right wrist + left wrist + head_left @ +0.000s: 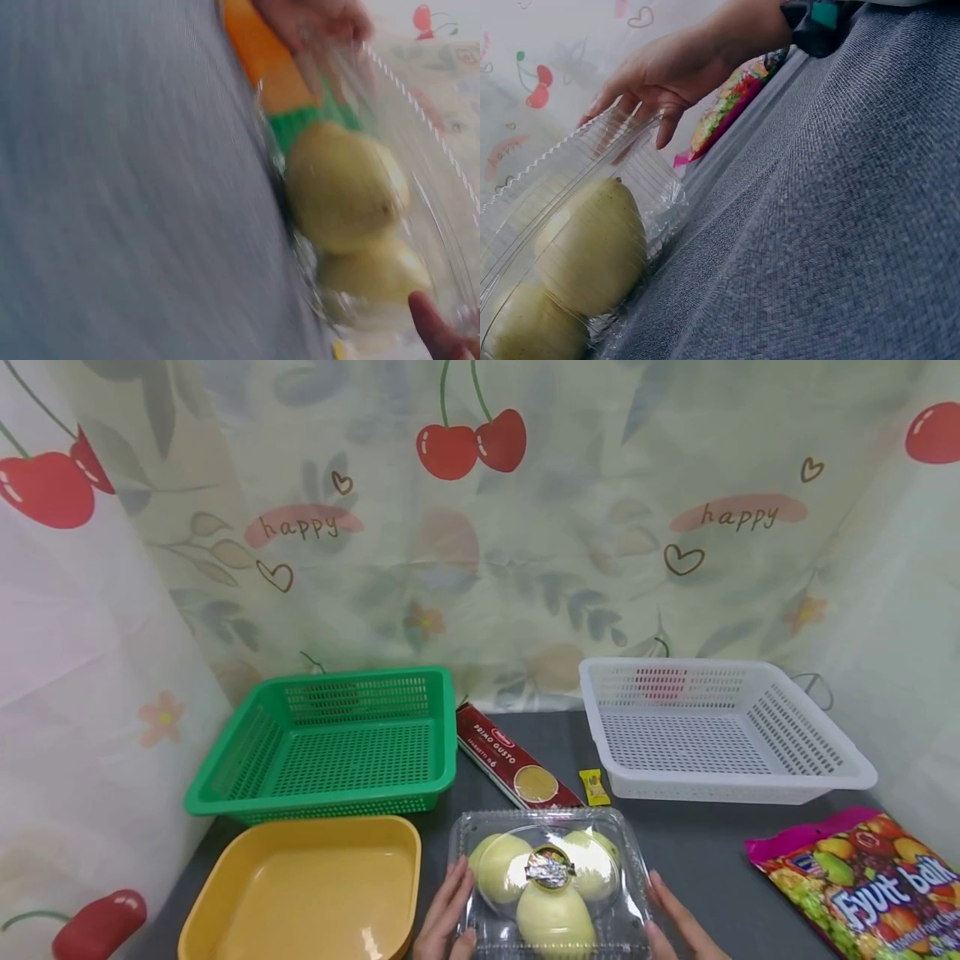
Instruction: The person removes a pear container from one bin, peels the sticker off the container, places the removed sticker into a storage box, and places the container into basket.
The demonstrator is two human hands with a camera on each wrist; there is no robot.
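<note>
Clear fruit box (624, 903), left hand (444, 914) at nine o'clock, right hand (679, 920) at three (wide two-handed grip on it).

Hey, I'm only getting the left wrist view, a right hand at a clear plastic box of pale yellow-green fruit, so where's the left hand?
Observer: The left hand is at the left side of the clear plastic box, fingers against it.
Operator: What lies just behind the box?
Observer: A long, dark red spaghetti packet, set at a slant.
Operator: And what stands at the back right?
Observer: A white, rectangular, perforated plastic basket.
</note>
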